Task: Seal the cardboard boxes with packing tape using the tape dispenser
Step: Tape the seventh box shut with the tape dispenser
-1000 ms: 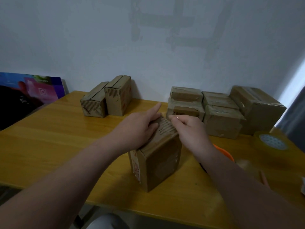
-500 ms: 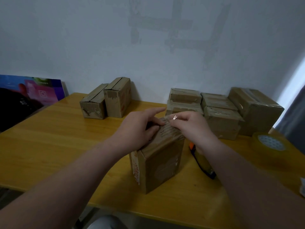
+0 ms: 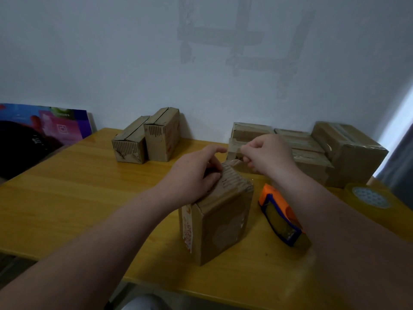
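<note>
A small cardboard box [image 3: 221, 222] stands upright on the yellow table [image 3: 67, 198], near its front edge. My left hand [image 3: 194, 175] rests on the box's top, fingers curled over the far edge. Just above and behind the box, my right hand [image 3: 266, 155] pinches a strip of clear tape [image 3: 233, 161] that runs down to the box top. The orange and blue tape dispenser [image 3: 280, 217] lies on the table right of the box, untouched, partly under my right forearm.
Two boxes [image 3: 147, 139] stand at the back left by the wall. A stack of several boxes [image 3: 312, 153] fills the back right. A tape roll [image 3: 366, 198] lies at the right edge. A colourful board [image 3: 44, 128] leans left of the table.
My right hand has lifted off the box top and moved up and back, pulling the tape strip with it. The dispenser, earlier hidden by my arm, now shows. The left hand stayed put.
</note>
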